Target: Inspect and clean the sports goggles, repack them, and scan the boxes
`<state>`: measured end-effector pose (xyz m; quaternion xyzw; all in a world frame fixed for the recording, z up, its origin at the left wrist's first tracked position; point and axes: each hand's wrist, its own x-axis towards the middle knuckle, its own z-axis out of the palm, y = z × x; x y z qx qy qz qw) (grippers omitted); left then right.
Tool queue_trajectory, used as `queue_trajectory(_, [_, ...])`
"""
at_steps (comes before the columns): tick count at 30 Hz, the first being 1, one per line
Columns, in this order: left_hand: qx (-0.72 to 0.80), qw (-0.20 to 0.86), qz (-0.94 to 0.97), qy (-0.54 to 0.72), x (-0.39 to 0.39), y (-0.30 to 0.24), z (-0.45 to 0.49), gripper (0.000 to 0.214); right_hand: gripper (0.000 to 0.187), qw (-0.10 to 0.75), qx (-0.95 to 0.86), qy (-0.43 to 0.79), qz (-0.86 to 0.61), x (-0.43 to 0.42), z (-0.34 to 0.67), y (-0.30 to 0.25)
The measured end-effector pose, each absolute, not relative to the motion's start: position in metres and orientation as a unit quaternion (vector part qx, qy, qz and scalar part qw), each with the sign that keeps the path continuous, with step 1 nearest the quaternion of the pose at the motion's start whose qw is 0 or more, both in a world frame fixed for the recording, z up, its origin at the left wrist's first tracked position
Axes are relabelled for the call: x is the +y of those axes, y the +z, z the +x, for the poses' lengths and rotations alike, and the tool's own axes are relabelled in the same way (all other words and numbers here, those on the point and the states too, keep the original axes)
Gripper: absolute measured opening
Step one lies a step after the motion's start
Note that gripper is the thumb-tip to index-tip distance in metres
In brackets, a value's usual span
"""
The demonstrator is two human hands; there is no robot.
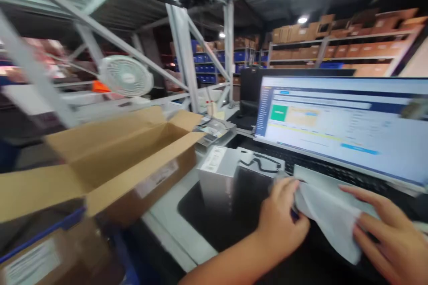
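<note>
A thin, soft white pouch or cloth (329, 216) stretches between my two hands above the black mat. My left hand (282, 218) is closed on its left end, with something dark partly hidden under the fingers. At the right end, my right hand (388, 229) pinches the white material between thumb and fingers. Behind my left hand lies a flat box (262, 160) with a glasses outline printed on top. Left of it stands a grey box (219, 178) with a white label. Motion blurs some details.
An open cardboard carton (147, 187) sits on the left, flaps spread. Below it, a blue bin (43, 231) holds labelled cardboard boxes. A monitor (334, 120) and keyboard (337, 171) stand behind my hands. A fan (127, 75) and metal frame posts (182, 49) rise beyond.
</note>
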<state>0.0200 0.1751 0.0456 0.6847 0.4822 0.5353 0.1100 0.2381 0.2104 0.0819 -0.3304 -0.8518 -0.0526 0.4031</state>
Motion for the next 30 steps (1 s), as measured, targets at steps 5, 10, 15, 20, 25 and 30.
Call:
queue_trajectory(5, [0.472, 0.131, 0.696, 0.525, 0.167, 0.055, 0.015, 0.058, 0.016, 0.357, -0.862, -0.105, -0.344, 0.188, 0.225, 0.107])
queue_trajectory(10, [0.453, -0.101, 0.684, 0.563, 0.151, 0.063, 0.018, 0.062, 0.024, 0.341, -0.859, -0.169, -0.342, 0.181, 0.207, 0.103])
queue_trajectory(15, [0.482, -0.087, 0.699, 0.521, 0.148, 0.066, 0.023, 0.016, 0.028, 0.326, -0.873, -0.146, -0.332, 0.178, 0.200, 0.095])
queue_trajectory(20, [0.468, 0.050, 0.676, 0.568, 0.154, 0.067, 0.015, 0.018, 0.020, 0.316, -0.883, 0.011, -0.347, 0.180, 0.208, 0.099])
queue_trajectory(25, [0.434, 0.075, 0.678, 0.589, 0.149, 0.070, 0.017, 0.022, 0.017, 0.333, -0.870, 0.008, -0.362, 0.176, 0.212, 0.096])
queue_trajectory(30, [0.419, 0.085, 0.688, 0.587, 0.142, 0.079, 0.014, 0.022, 0.013, 0.342, -0.864, 0.008, -0.370, 0.170, 0.208, 0.096])
